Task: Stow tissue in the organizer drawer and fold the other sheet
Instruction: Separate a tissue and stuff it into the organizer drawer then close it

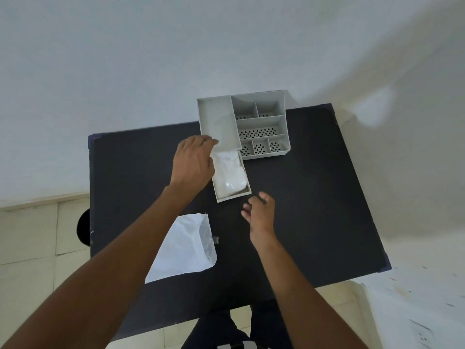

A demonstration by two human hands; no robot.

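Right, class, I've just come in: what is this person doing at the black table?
A person is tidying tissue away. The grey organizer has its drawer pulled out, with crumpled white tissue inside. The left hand rests at the drawer's left side; the right hand hovers open just in front of it, holding nothing. A second white sheet lies flat on the table, not yet folded.

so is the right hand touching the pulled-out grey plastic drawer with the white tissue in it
Apart. The head view shows bare black table between the right hand and the grey drawer.
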